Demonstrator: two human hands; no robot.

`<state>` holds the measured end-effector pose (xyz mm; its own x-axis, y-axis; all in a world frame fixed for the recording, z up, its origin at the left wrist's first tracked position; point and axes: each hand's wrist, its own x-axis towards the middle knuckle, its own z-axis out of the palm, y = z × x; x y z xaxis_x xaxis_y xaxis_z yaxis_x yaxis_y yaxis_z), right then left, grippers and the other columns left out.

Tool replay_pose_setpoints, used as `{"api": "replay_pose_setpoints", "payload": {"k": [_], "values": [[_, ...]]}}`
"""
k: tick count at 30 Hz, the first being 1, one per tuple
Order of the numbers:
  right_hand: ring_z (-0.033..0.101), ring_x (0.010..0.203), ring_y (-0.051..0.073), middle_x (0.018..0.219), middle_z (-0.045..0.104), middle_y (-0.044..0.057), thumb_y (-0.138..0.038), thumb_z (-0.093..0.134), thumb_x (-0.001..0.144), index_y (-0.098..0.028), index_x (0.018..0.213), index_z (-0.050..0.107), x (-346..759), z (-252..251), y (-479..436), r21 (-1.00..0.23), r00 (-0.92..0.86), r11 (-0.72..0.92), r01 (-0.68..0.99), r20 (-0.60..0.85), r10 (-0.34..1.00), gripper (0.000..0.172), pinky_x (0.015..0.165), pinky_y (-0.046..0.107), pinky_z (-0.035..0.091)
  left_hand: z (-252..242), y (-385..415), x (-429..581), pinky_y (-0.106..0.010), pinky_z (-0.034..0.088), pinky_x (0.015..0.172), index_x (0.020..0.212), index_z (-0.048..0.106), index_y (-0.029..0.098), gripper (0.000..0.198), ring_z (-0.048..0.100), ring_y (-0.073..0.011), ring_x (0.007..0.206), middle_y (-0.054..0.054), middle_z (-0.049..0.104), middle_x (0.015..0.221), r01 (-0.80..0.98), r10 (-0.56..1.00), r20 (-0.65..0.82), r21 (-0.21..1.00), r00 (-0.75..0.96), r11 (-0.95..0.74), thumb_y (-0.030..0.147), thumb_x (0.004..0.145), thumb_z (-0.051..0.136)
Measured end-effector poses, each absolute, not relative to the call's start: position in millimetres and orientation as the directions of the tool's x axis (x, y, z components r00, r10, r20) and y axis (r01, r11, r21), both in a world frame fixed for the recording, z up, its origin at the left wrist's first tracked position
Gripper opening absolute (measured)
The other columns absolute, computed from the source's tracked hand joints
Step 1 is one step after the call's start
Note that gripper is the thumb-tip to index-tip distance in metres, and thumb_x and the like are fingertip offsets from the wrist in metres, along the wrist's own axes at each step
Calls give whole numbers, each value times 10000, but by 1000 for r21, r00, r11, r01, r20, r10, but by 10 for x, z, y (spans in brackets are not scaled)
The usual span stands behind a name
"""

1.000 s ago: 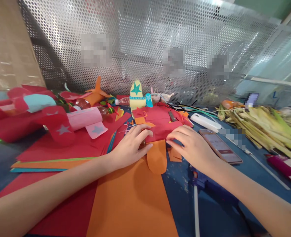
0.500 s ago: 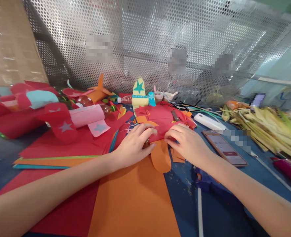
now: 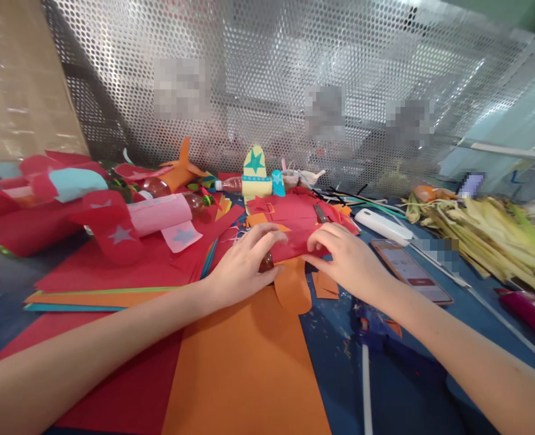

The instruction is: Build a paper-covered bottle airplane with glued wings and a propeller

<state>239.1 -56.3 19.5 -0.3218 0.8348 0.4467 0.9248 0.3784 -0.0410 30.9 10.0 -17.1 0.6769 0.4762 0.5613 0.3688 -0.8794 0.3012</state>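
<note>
Past the orange sheet (image 3: 244,362), an orange flap (image 3: 295,287) meets the red-wrapped bottle (image 3: 297,243), whose long axis seems to run crosswise between left hand (image 3: 244,263) and right hand (image 3: 349,257), about equally near both. Each hand curls loosely at one end; whether either grips, I cannot tell.

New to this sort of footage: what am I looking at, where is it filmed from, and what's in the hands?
There is no machine: these are a person's bare hands, filmed by a camera worn on their head, looking forward and down. The left hand and right hand are at either side of some red paper, with an orange paper flap below it. Fingers hide much, so I can't tell how firmly anything is held. On the blue table lie an orange sheet, a paper stack to the left, and a phone and dry husks to the right.
</note>
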Motion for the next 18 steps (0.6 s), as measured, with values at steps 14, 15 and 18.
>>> {"api": "replay_pose_setpoints", "payload": {"k": [14,15,18], "values": [[371,1331,319,1405,480,159,-398,778,685,-102,1341,481,2327,405,-203,-85,-478,485,870,93,873,780,1092,497,320,-168,162,268,-464,461,970,1252,383,266,705,493,-283,1155,-94,426,1218,418,577,514,399,635,-816,334,667,772],[404,1307,318,1393,498,149,-397,780,678,-116,1340,488,2310,422,-161,-93,-492,497,863,75,867,776,1079,493,337,-172,170,266,-464,451,983,1251,384,261,708,490,-282,1161,-94,432,1217,416,574,514,397,638,-818,333,664,772],[482,1240,310,1348,544,144,-376,785,671,-122,1335,501,2283,470,-76,-109,-499,499,860,28,866,765,1035,463,392,-191,201,262,-475,415,1016,1240,393,244,683,465,-294,1203,-103,461,1243,430,574,514,380,638,-819,328,669,759]]}}
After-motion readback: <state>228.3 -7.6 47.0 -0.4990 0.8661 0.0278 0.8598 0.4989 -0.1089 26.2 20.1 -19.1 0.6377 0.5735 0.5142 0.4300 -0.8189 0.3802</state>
